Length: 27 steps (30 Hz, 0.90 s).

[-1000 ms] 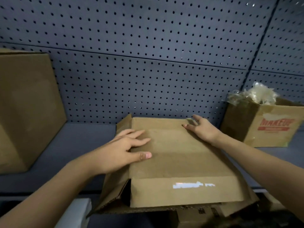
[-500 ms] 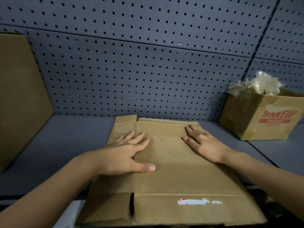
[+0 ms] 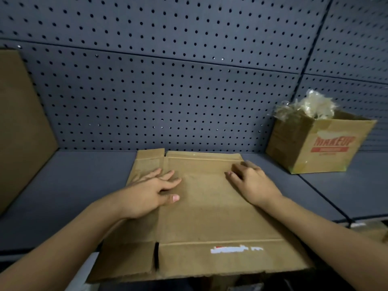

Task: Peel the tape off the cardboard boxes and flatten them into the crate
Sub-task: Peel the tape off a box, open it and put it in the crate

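Red "MAKEUP" marks the far-right box (image 3: 327,148). I count three: that, a left box (image 3: 19,122), and a flattened box (image 3: 210,217) under my left hand (image 3: 151,192), fingers straight. My right hand (image 3: 254,185) rests there too, fingers too blurred to tell.

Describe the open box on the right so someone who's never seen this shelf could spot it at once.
Follow the blue pegboard wall to the right end of the shelf. An open cardboard box stands there, apart from the flattened box in the middle. Only it bears red MAKEUP lettering and has a wad of crumpled clear film poking from its top.
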Available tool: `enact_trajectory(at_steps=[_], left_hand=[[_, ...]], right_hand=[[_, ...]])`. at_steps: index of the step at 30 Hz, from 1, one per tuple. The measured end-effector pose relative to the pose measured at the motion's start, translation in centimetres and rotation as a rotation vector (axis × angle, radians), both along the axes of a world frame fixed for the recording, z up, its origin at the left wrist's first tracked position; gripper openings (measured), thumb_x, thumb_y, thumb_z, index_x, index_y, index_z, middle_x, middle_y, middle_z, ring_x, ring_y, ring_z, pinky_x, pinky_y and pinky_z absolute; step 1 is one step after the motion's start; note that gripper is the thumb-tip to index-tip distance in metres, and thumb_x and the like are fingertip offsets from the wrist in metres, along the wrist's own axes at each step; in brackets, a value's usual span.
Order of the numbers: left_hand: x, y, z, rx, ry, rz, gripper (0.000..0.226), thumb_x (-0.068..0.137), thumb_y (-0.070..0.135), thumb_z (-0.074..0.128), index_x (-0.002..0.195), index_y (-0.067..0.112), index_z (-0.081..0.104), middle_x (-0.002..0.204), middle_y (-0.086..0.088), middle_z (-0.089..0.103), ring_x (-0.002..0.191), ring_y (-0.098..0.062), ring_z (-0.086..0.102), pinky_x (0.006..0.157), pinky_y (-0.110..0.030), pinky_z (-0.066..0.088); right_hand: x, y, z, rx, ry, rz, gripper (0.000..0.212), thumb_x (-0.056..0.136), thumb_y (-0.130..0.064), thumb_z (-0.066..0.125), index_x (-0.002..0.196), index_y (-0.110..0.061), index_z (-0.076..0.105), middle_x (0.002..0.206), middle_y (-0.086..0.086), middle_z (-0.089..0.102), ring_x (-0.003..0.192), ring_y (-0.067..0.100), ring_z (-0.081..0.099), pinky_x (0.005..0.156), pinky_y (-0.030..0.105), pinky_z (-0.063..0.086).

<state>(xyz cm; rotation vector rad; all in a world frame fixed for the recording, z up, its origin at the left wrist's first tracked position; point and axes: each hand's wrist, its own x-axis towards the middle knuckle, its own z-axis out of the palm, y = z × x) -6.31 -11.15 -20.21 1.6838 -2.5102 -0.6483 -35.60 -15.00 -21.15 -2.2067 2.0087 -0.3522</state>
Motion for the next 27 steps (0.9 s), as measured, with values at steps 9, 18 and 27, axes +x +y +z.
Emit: enact_trajectory(at_steps=[9, 18, 27], left_hand=[[1.0, 2.1, 0.5, 0.037, 0.074, 0.505, 0.133, 0.049, 0.098, 0.036, 0.159, 0.029, 0.009, 0.166, -0.015, 0.007, 0.151, -0.039, 0.005, 0.121, -0.053, 0.015], [-0.5, 4.5, 2.4, 0.088, 0.598, 0.385, 0.129, 0.05, 0.071, 0.082, 0.157, 0.032, 0.024, 0.148, 0.003, 0.048, 0.127, -0.016, 0.05, 0.108, -0.03, 0.039], [-14.6, 7.2, 1.9, 0.103, 0.696, -0.019, 0.098, 0.066, 0.085, 0.062, 0.146, 0.064, 0.009, 0.157, 0.013, 0.031, 0.143, -0.008, 0.03, 0.117, -0.035, 0.03]], right_hand=[[-0.4, 4.0, 1.1, 0.035, -0.12, -0.159, 0.033, 0.103, -0.048, 0.039, 0.108, -0.02, 0.056, 0.112, 0.015, 0.056, 0.119, 0.041, 0.046, 0.09, 0.044, 0.044], [-3.2, 9.5, 2.6, -0.199, -0.551, -0.187, 0.068, 0.093, -0.044, 0.065, 0.147, -0.008, 0.046, 0.142, 0.012, 0.054, 0.14, 0.028, 0.04, 0.112, 0.038, 0.038], [-17.4, 19.6, 1.7, -0.429, -0.52, -0.428, 0.07, 0.091, -0.05, 0.063, 0.15, -0.018, 0.044, 0.1, 0.003, 0.058, 0.109, 0.015, 0.048, 0.087, 0.031, 0.039]])
